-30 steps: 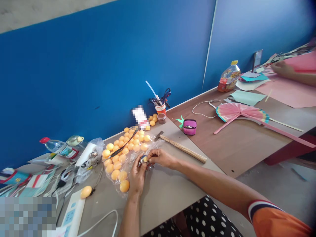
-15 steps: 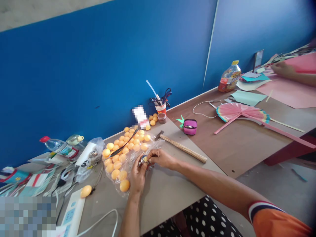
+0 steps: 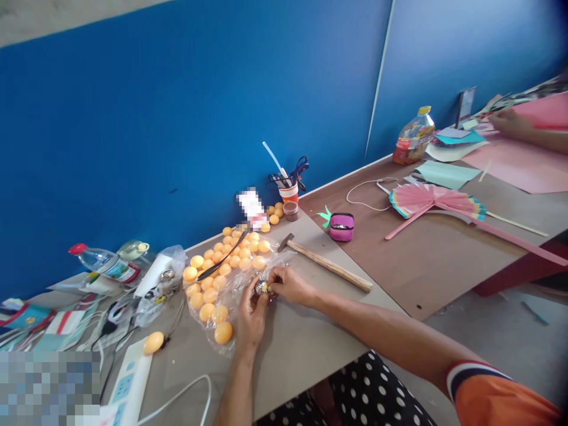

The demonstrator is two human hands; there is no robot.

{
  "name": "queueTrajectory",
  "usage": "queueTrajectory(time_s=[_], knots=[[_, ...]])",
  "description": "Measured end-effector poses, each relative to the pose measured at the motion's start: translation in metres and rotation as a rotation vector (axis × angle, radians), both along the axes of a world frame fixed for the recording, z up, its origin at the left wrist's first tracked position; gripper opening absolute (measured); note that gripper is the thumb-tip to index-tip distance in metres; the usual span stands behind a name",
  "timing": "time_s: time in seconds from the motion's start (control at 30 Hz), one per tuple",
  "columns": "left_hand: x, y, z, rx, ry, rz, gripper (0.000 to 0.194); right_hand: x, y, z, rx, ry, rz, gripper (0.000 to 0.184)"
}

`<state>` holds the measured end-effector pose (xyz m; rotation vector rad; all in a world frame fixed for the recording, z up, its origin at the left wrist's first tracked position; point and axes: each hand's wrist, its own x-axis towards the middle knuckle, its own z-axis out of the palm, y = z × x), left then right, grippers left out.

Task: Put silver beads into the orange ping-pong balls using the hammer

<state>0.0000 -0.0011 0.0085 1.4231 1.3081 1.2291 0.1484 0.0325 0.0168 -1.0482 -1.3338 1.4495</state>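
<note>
Between the fingers of my left hand [image 3: 251, 315] is a small shiny silver ball [image 3: 261, 287] with a yellowish patch on it. My right hand [image 3: 289, 285] is closed in a pinch against the ball's right side; whatever its fingertips hold is too small to make out. Just left of both hands, several orange ping-pong balls [image 3: 223, 332] lie in and around a clear plastic bag [image 3: 239, 294], with a black strap [image 3: 222, 258] across them. A hammer [image 3: 331, 264] with a wooden handle rests behind my right hand.
A paper cup of tools [image 3: 289, 193] stands by the blue wall, near a purple pouch [image 3: 341, 227]. To the right lie a pink paper fan [image 3: 432, 201] and a juice bottle [image 3: 413, 137]; a co-worker's hand [image 3: 512, 123] is beyond. Bottles, cables and a power strip [image 3: 126, 378] crowd the left.
Both hands have shifted slightly with the silver ball, and the left hand has turned a little, so more of its shiny surface shows. The surrounding things keep their places.
</note>
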Motion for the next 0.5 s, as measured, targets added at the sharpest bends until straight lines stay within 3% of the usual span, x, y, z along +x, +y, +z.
queueTrajectory(time_s=[0.13,0.27,0.4,0.5], knots=[[0.002,0.001,0.003,-0.017,-0.055,0.0,0.047,0.004,0.001,0.007,-0.04,0.087,0.038,0.011],[0.005,0.003,0.007,-0.037,-0.325,-0.015,0.045,0.02,0.006,0.019,0.004,0.183,0.171,0.008],[0.003,0.005,0.006,-0.067,-0.41,0.022,0.049,0.031,0.009,0.02,0.153,-0.208,0.277,0.007],[0.0,0.007,0.002,-0.07,-0.368,0.065,0.051,0.029,0.006,0.013,0.371,-0.558,0.308,0.013]])
